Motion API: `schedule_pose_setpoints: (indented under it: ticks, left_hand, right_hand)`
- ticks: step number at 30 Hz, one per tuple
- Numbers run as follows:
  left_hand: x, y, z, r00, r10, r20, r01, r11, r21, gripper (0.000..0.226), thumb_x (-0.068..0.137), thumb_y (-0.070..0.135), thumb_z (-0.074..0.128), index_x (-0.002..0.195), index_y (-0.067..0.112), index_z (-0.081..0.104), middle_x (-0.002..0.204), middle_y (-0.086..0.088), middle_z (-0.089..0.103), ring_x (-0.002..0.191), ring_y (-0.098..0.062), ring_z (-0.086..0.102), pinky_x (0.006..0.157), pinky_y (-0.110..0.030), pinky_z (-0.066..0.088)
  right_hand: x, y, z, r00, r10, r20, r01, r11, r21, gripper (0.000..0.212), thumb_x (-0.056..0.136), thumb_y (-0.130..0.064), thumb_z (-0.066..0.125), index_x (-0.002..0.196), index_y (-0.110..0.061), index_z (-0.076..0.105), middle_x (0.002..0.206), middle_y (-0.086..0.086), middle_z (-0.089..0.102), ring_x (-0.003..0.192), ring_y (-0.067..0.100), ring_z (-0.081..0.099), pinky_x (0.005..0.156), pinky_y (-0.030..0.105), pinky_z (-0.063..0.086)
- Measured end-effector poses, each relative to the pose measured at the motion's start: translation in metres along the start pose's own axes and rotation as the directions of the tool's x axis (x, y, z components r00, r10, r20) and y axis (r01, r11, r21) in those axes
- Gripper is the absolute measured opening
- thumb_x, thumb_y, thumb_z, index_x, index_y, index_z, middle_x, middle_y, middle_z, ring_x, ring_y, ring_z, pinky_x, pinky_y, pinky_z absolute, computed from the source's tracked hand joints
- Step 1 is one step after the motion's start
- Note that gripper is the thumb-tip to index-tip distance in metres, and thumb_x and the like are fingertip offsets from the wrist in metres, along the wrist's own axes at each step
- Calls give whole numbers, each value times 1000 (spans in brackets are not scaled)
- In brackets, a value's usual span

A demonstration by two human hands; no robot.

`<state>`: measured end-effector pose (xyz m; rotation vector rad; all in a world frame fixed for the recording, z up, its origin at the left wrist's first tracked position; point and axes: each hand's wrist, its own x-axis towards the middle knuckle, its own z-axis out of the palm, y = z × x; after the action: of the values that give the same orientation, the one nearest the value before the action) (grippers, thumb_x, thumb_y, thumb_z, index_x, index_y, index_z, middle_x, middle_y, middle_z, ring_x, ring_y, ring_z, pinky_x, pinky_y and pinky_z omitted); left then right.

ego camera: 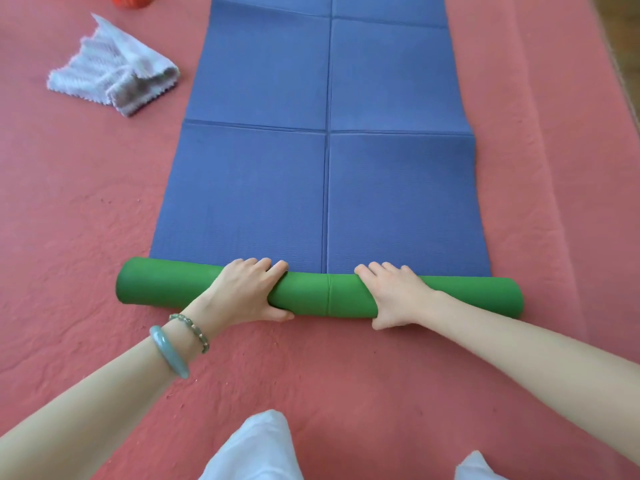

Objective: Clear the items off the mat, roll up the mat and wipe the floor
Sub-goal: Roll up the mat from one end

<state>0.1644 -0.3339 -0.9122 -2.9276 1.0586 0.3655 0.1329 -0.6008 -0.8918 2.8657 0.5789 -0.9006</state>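
Observation:
A mat lies lengthwise on the red floor covering; its flat part (325, 140) is blue with fold creases. Its near end is wound into a green roll (322, 294) lying crosswise in front of me. My left hand (247, 292) grips the roll left of centre, fingers curled over the top and thumb underneath. My right hand (391, 294) grips it right of centre in the same way. Nothing rests on the flat blue part that I can see.
A crumpled grey cloth (114, 74) lies on the red floor covering (69, 220) left of the mat. A red object (131, 0) sits at the top left edge, mostly cut off. My white-clad knees (256, 448) are at the bottom.

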Motion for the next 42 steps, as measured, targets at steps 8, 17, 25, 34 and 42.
schedule_pose_setpoints:
  ticks: [8, 17, 25, 34, 42]
  left_hand:
    - [-15, 2, 12, 993, -49, -103, 56, 996, 63, 107, 33, 69, 80, 119, 12, 50, 105, -5, 63, 87, -27, 62, 78, -41, 49]
    - [6, -8, 1, 994, -87, -71, 88, 996, 13, 65, 38, 56, 68, 90, 20, 58, 73, 3, 54, 59, -23, 53, 56, -30, 38]
    - [23, -19, -10, 992, -127, 1, 127, 986, -113, 63, 41, 64, 68, 89, 25, 52, 74, 8, 49, 66, -19, 56, 53, -27, 33]
    - [3, -8, 6, 964, -148, -221, 139, 989, -57, 92, 40, 64, 81, 112, 13, 58, 107, -4, 60, 94, -26, 55, 84, -37, 42]
    - [19, -14, 2, 970, -69, -233, 79, 996, 34, 88, 44, 59, 84, 115, 20, 49, 105, -6, 59, 85, -27, 59, 76, -38, 47]
  right_hand:
    - [14, 8, -12, 992, -2, 125, -13, 993, 113, 70, 61, -35, 72, 116, -17, 34, 98, -1, 40, 87, 20, 40, 70, 34, 40]
    - [27, 18, -29, 981, 0, 192, -54, 961, 273, 78, 59, -37, 75, 125, -23, 37, 100, -3, 39, 95, 18, 37, 77, 33, 39]
    - [-26, 14, 14, 959, 187, -215, -201, 979, -44, 111, 42, -35, 84, 140, -11, 38, 125, 16, 53, 114, 33, 53, 93, 65, 39]
    - [-1, 30, 7, 978, 82, -194, -105, 989, -106, 97, 55, -23, 81, 137, -18, 30, 117, 6, 48, 104, 28, 49, 82, 46, 43]
    - [20, 46, -24, 992, 86, 87, -94, 991, 96, 89, 64, -25, 74, 135, -28, 22, 117, 1, 40, 111, 22, 39, 86, 38, 39]
